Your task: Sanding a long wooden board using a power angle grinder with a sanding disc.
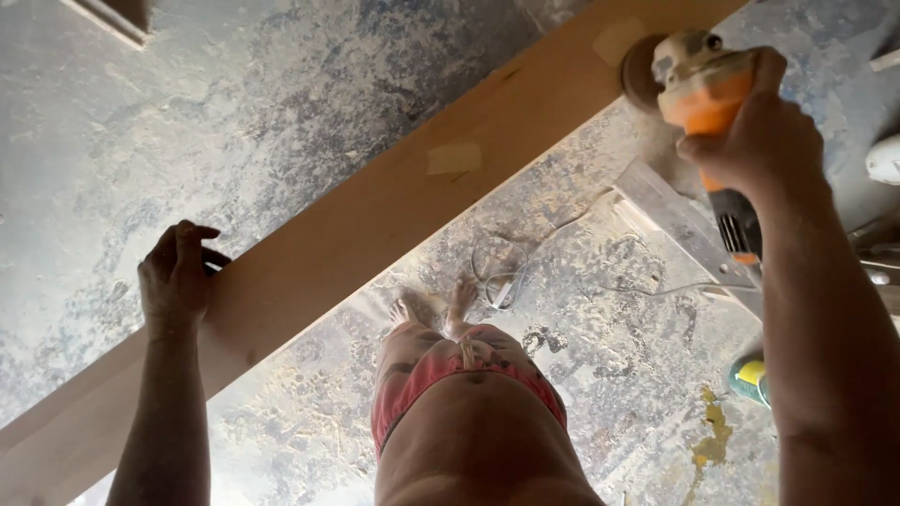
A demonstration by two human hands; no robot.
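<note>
Right hand (750,141) wrapped tight around the body of an orange angle grinder (708,89). Its sanding disc (639,73) meets the edge of a long wooden board (375,225), far right end. Fine dust hangs just below the disc.

Left hand (175,274) at the near left stretch of the board, palm against the far edge, fingers curled over it. Steadying, not clamping.

Board runs diagonally from near left to far right. Two pale patches (455,157) on its face, filler or tape; cannot tell which.

Below: bare feet (433,309) on a dust-coated floor (234,112). Loose cord (502,272) coiled just beside the feet. Metal straightedge (680,225) lies to the right; a green and yellow object (750,379) near it.

Risks, as I judge them:
- Board held by one hand only. A disc snag could kick it, or jerk the grinder.
- Cord close to the feet: easy to tread on or trip over.
- Bare feet on a slick, dusty floor.
- Dust drifting up toward the face.
</note>
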